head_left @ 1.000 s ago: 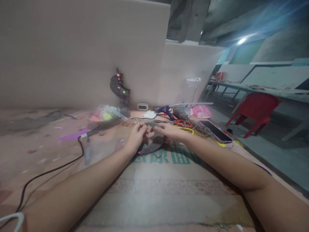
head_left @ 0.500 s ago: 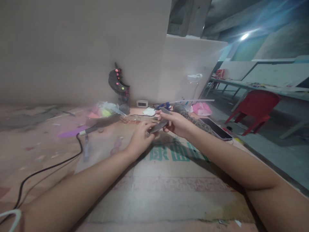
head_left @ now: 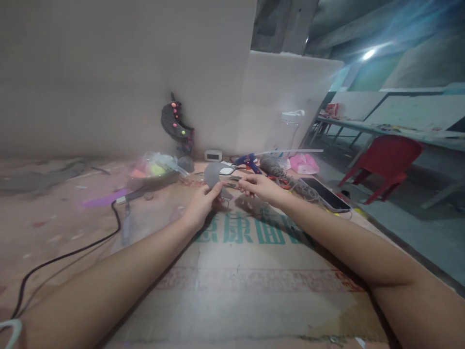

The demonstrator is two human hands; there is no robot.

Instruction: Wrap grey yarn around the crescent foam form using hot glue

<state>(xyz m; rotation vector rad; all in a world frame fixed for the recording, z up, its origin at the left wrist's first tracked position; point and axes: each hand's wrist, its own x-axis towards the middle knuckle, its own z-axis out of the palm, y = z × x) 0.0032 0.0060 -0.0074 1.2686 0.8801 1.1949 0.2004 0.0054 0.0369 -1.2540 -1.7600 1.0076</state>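
At twelve o'clock from the wearer's chest, over the far part of the cardboard sheet [head_left: 232, 303], I see the grey curved piece [head_left: 213, 174] tilted up in the left hand [head_left: 203, 203]. That grip is closed on its lower part, thumb on the near face. The right hand [head_left: 263, 189] is just beside it, at about three o'clock from the piece, fingers drawn together; I cannot tell whether that grip pinches anything. I judge the piece to be light and thin, stiff enough to stand up from one pinch, with a matt face that should not slip much. Its narrow tip looks the likeliest place to bend or crease, so I would take hold at the broader body, with thumb and fingers flat on opposite faces and only light pressure. On the surface [head_left: 72, 242], beyond the hands, the blue glue gun [head_left: 250, 161] lies towards one o'clock, with the grey yarn [head_left: 271, 166] just beside it and the phone [head_left: 327, 194] near two. At eleven, a dark crescent with coloured beads [head_left: 170, 118] stands upright by the pale panel [head_left: 109, 77].
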